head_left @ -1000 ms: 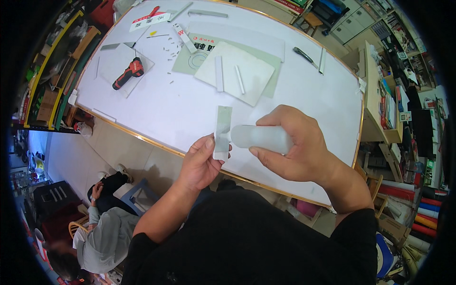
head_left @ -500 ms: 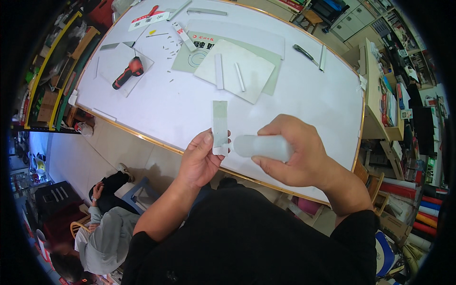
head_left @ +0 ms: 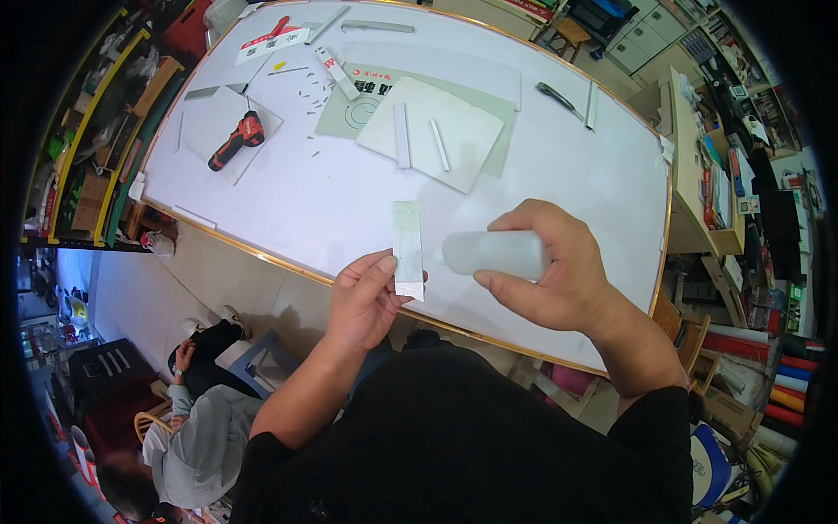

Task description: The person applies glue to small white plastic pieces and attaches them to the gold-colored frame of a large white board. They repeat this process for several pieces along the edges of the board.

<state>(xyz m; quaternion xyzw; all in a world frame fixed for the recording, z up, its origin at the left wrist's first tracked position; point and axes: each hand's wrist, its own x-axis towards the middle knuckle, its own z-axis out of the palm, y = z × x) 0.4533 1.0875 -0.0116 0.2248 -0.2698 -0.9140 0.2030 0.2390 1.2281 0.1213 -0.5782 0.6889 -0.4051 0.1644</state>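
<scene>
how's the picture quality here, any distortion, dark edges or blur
Head view: the white table is brightly lit, its far edge bowed; head view: the corners fall to black; head view: the black shirt shows little fold detail; head view: the translucent bottle in the right hand looks soft, its left end pale against the white.

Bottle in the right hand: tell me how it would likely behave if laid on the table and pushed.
The bottle would probably roll, since its sides look rounded. Its smooth-looking surface might be slightly slippery. Its cloudy wall looks like plastic, so it may give when squeezed; no fill level shows, so weight is unclear.
</scene>
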